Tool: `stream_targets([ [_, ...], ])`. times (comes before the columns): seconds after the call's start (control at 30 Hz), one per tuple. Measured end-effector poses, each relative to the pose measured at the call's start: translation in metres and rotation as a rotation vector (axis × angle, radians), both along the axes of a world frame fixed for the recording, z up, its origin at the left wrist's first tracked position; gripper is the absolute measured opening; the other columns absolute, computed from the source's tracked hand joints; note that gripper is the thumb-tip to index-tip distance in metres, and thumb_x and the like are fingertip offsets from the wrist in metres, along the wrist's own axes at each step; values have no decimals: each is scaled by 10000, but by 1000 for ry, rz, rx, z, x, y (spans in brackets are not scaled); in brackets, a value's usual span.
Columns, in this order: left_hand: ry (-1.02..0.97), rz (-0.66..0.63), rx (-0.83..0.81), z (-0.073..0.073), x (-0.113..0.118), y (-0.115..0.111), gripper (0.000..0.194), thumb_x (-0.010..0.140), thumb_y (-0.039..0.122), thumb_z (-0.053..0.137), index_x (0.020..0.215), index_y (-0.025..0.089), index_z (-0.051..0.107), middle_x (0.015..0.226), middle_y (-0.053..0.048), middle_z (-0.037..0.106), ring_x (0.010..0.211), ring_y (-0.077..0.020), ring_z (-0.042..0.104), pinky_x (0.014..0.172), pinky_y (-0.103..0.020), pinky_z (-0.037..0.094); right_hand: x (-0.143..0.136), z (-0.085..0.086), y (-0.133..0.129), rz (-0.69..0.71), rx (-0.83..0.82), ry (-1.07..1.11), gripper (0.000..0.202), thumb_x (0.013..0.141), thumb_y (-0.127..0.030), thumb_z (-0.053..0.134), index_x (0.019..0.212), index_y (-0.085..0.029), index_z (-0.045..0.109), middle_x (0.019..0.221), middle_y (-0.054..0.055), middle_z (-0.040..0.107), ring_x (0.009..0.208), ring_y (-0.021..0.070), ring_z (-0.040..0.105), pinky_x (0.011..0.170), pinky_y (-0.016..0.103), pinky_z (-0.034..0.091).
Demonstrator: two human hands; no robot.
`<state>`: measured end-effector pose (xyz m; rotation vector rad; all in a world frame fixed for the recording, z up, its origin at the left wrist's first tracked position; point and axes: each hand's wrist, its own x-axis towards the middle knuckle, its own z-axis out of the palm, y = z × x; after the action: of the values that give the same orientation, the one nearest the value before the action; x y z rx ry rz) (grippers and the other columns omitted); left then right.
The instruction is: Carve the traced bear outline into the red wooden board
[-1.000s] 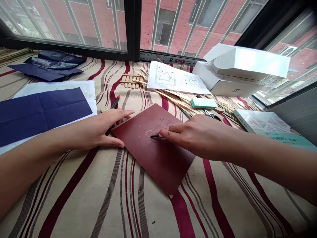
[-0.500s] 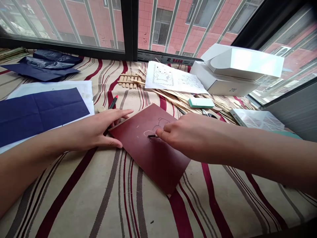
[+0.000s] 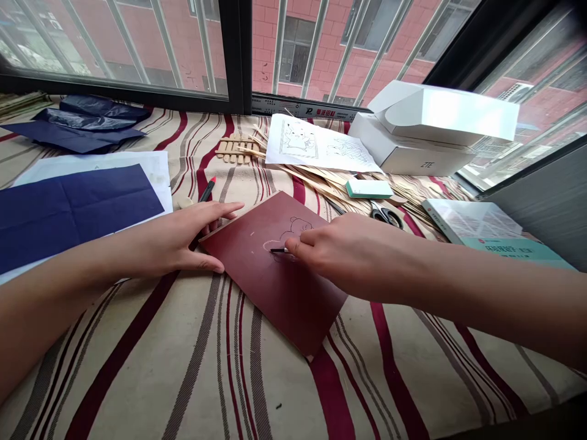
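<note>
A reddish-brown carving board [image 3: 293,305] lies at a slant on the striped cloth, with a dark outline drawing and a pale cut line on its face. At its left corner my left hand [image 3: 202,235] holds it, thumb against the near edge and fingers along the far edge, some of them curled. My right hand [image 3: 316,244] is closed round a thin carving tool [image 3: 277,250], whose dark tip touches the board beside the pale line. The rest of the tool and part of the drawing are hidden under that hand.
Behind the left hand lies a red-tipped marker [image 3: 208,189]. Dark blue paper [image 3: 77,211] covers white sheets at left. Beyond the board are scissors [image 3: 386,215], a green-and-white block [image 3: 369,189], wooden sticks [image 3: 321,177], a printed drawing [image 3: 321,145], a white box [image 3: 426,156] and a book [image 3: 486,229].
The view has shifted slightly, showing more of the scissors and book. My right hand and the tool have barely moved on the board; my left hand stays at its corner.
</note>
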<state>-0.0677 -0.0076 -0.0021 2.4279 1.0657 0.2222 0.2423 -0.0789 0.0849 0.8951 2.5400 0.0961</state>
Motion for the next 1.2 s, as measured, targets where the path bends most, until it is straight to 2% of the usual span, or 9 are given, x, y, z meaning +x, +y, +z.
stream_targets([
  [0.13, -7, -5, 5, 0, 0, 0, 1083, 845, 887, 690, 1734, 346, 388, 1676, -100, 579, 1463, -398, 602, 1266, -523, 470, 4, -3, 0, 20, 32, -5, 374, 1117, -133, 423, 1301, -84, 745, 869, 99, 770, 540, 166, 490, 492, 348, 195],
  [0.27, 14, -5, 5, 1, 1, 0, 1095, 851, 885, 688, 1741, 333, 368, 1701, -99, 547, 1480, -396, 581, 1289, -521, 439, 6, -2, 6, -22, -49, 42, 326, 1068, -111, 538, 1317, -114, 749, 975, 123, 799, 661, 176, 603, 544, 320, 244],
  [0.4, 24, 9, -4, 2, 1, -2, 1120, 834, 906, 682, 1742, 330, 367, 1695, -100, 553, 1472, -401, 582, 1299, -514, 422, 3, -7, -1, -162, -130, 98, 351, 1019, -61, 566, 1308, -127, 755, 924, 104, 792, 727, 188, 667, 568, 307, 284],
  [0.6, 14, -12, 16, 1, -1, -1, 1065, 843, 875, 699, 1731, 379, 383, 1667, -98, 588, 1473, -418, 584, 1276, -540, 450, 0, -30, -31, -192, 48, 122, 577, 995, -66, 530, 1568, -3, 564, 999, 169, 798, 690, 230, 707, 515, 351, 242],
  [0.67, 10, -21, 24, 1, -1, -1, 1060, 841, 871, 705, 1730, 393, 381, 1661, -93, 595, 1481, -422, 578, 1276, -547, 450, 4, -36, -30, -171, 67, 196, 542, 1020, -93, 525, 1554, -36, 593, 1000, 157, 806, 684, 223, 713, 514, 344, 270],
  [0.77, 22, -21, 20, 3, 0, -2, 1058, 867, 864, 680, 1737, 344, 378, 1672, -117, 578, 1486, -418, 573, 1280, -546, 445, 13, -44, -18, -209, 35, 487, 419, 1100, -194, 497, 1475, -148, 677, 1184, 136, 828, 942, 242, 788, 681, 316, 469],
  [0.87, 45, -6, 10, 5, 1, -4, 1076, 870, 865, 678, 1743, 317, 368, 1700, -130, 544, 1503, -417, 555, 1289, -542, 434, 19, -52, -10, -247, 6, 706, 367, 1129, -269, 475, 1387, -149, 707, 1323, 142, 805, 1138, 272, 777, 886, 361, 555],
  [1.07, 57, 10, -21, 6, -3, -4, 1079, 847, 874, 682, 1750, 397, 334, 1688, -90, 567, 1426, -419, 623, 1212, -521, 527, 27, -52, -27, 101, -187, 772, 368, 1162, -260, 434, 1410, -147, 682, 1497, 149, 739, 1165, 210, 804, 778, 304, 584],
  [1.2, 70, 16, -30, 7, -3, -4, 1074, 846, 882, 668, 1747, 391, 351, 1666, -39, 593, 1422, -428, 630, 1179, -490, 550, 33, -52, -26, -1, -82, 828, 342, 1139, -181, 460, 1378, -130, 700, 1395, 167, 792, 1140, 198, 811, 819, 277, 591],
])
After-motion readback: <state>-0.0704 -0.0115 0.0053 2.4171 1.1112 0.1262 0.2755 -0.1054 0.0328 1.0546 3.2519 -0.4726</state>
